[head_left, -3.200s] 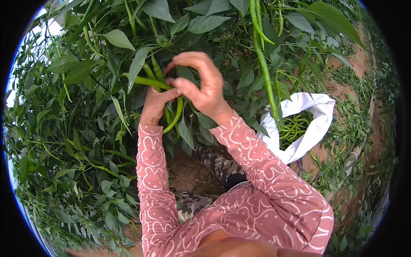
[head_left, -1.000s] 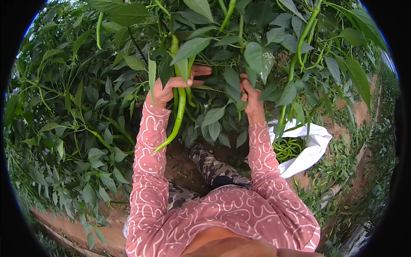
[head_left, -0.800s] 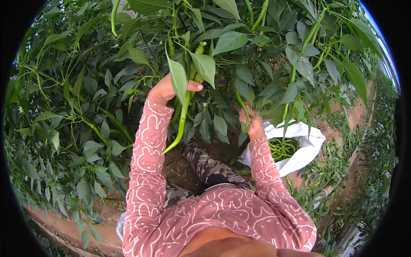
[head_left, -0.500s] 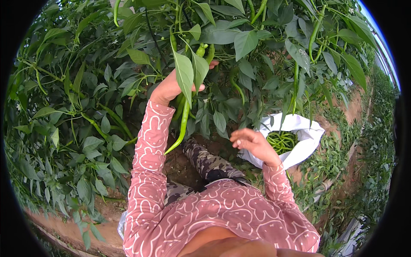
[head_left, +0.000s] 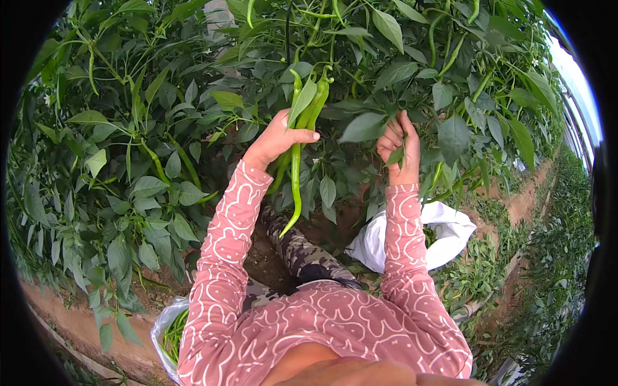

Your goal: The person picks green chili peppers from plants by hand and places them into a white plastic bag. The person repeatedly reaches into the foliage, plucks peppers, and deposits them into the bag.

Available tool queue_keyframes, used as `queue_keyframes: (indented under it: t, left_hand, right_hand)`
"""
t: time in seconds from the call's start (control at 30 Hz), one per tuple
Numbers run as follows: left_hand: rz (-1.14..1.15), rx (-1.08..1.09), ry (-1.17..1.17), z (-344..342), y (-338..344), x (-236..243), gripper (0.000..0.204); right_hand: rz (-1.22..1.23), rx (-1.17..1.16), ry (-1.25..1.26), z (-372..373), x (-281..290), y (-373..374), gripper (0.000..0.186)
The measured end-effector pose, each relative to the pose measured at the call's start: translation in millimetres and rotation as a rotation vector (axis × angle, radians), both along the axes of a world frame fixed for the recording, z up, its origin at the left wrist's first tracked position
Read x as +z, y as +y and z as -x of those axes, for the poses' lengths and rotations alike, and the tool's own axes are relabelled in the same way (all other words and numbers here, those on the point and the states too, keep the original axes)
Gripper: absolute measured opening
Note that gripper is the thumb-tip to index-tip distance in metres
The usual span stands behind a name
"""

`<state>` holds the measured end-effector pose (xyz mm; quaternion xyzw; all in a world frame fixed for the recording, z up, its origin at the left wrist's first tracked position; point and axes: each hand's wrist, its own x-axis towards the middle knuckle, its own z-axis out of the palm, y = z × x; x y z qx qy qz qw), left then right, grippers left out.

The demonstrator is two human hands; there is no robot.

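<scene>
Several long green chili peppers [head_left: 296, 183] are bunched in my left hand [head_left: 273, 143], which is closed round them with the thumb across the front. Their stem ends point up and one long tip hangs below the hand. A leaf [head_left: 305, 101] lies over part of the bunch. To the right, my right hand [head_left: 407, 154] is raised into the pepper plant, its fingers curled in among the leaves. A broad leaf [head_left: 364, 128] is beside its fingertips, and whatever the fingers grip is hidden.
Pepper plants [head_left: 148, 186] with more hanging peppers fill the far side and the left. A white sack [head_left: 454, 235] stands below my right forearm. At my left side, a clear plastic bag [head_left: 159, 331] holds green peppers. Cut foliage [head_left: 476, 276] litters the soil on the right.
My right hand has risen from beside the white sack into the leaves. My left hand, still holding peppers, has shifted right and slightly down. The bag at my left shows more.
</scene>
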<state>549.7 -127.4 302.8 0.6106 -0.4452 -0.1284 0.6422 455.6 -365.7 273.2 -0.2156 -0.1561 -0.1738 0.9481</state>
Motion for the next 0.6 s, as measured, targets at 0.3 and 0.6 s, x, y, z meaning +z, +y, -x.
queue_keyframes:
  t: [0.3, 0.6]
  left_hand:
    - [0.053, -0.08, -0.008, -2, -5, -5, 0.055]
    - [-0.017, 0.027, -0.126, -20, -16, -11, 0.056]
  right_hand:
    - [0.251, 0.107, -0.221, -6, -2, -17, 0.023]
    - [1.624, -1.325, 0.248, 79, 42, -32, 0.012]
